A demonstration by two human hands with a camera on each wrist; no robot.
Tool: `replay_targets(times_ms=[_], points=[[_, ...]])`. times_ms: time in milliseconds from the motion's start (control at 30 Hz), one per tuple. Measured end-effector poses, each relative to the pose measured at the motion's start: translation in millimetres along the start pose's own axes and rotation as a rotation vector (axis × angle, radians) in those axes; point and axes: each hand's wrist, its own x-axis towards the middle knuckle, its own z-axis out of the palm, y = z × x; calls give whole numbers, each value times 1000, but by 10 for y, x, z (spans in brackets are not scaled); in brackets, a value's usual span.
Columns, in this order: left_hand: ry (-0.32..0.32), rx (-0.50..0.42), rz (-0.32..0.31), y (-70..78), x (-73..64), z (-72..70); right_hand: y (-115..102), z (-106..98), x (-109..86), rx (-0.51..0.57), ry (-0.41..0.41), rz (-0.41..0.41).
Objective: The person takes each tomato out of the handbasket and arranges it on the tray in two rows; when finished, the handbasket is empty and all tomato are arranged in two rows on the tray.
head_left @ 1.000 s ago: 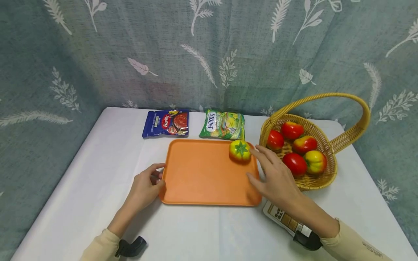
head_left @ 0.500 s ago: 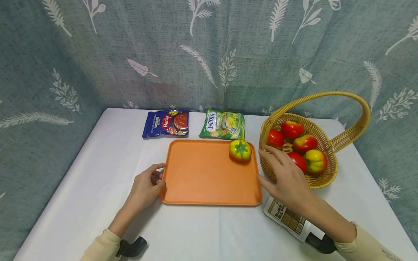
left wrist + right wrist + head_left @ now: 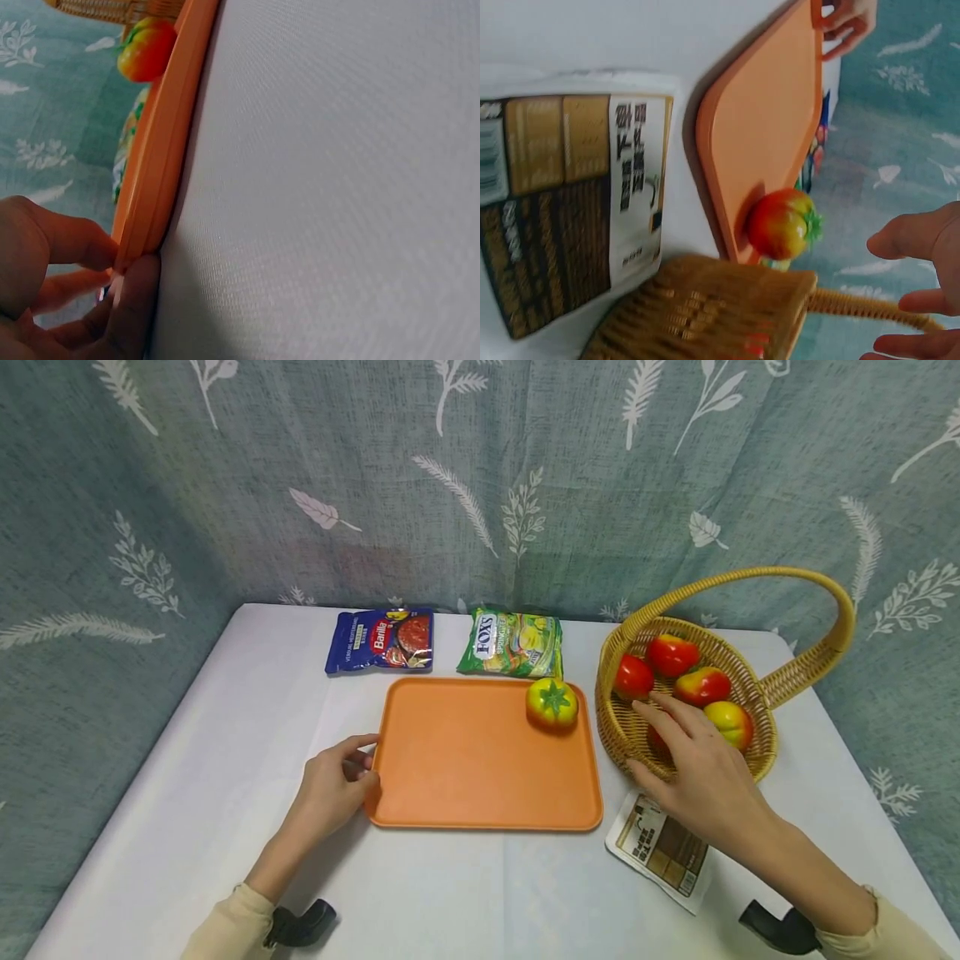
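At the left edge of the orange tray [image 3: 480, 760], my left hand [image 3: 330, 789] holds the rim. In the left wrist view its thumb and fingers [image 3: 82, 244] meet the tray's corner. A yellow and red tomato [image 3: 552, 703] with a green leafy top sits in the tray's far right corner. My right hand [image 3: 708, 777] hovers over the near side of the wicker basket [image 3: 761, 758], fingers spread and holding nothing. Inside the basket lie several red and yellow fruits [image 3: 702, 686]. One red fruit is mostly hidden beneath the hand.
A blue Barilla pouch [image 3: 381, 642] and a green Fox's candy bag [image 3: 512, 645] lie behind the tray. A white and brown packet [image 3: 660, 847] lies in front of the basket, partly under the right forearm. The basket's tall handle [image 3: 817, 652] arches up at the right.
My right hand has moved right, from beside the tomato on the tray to over the basket, uncovering more of the packet. The left hand keeps its place at the tray's edge.
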Motion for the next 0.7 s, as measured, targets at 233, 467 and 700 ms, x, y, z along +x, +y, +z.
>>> replay_targets(times_ms=[233, 467, 700], points=[[8, -1, -9, 3, 11, 1, 208, -140, -74, -20, 55, 37], [6, 0, -9, 4, 19, 2, 421, -251, -164, -49, 51, 103], [-3, 9, -10, 15, 24, -6, 665, -327, -239, -73, 11, 159]])
